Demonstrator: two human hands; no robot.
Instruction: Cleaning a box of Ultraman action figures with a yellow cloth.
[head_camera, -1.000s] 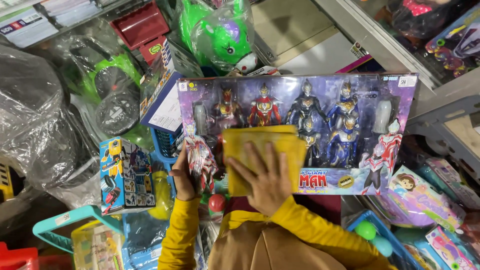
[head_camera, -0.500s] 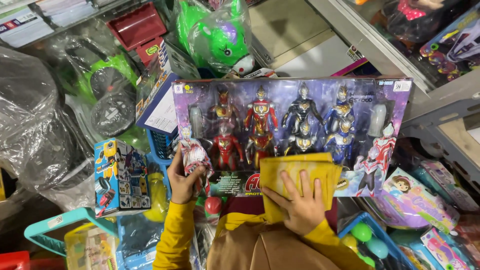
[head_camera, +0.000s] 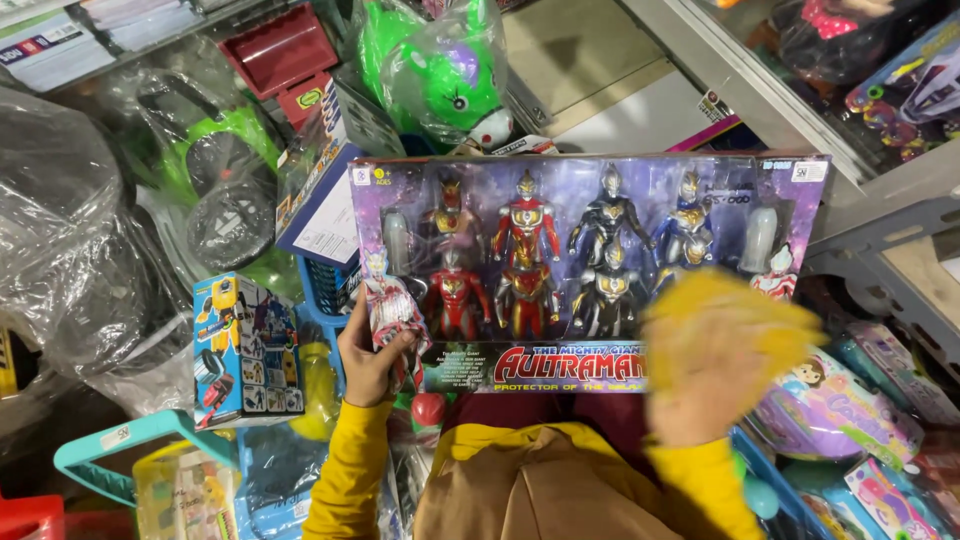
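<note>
My left hand (head_camera: 368, 362) grips the lower left corner of a wide purple toy box (head_camera: 590, 240) with several action figures behind a clear window. The box is held up flat in front of me. My right hand (head_camera: 700, 385) presses a yellow cloth (head_camera: 735, 325) against the box's lower right part; hand and cloth are blurred by motion. Both my sleeves are yellow.
A green inflatable animal in plastic (head_camera: 440, 70) lies above the box. A small blue robot toy box (head_camera: 245, 345) sits to the left, plastic-wrapped toys (head_camera: 200, 190) further left. A teal basket (head_camera: 120, 450) is at bottom left, pastel doll packages (head_camera: 850, 410) at right, a grey shelf edge (head_camera: 880, 200) upper right.
My right hand has swept the yellow cloth from the box's middle down and across to its lower right. The left hand has kept its grip on the corner.
</note>
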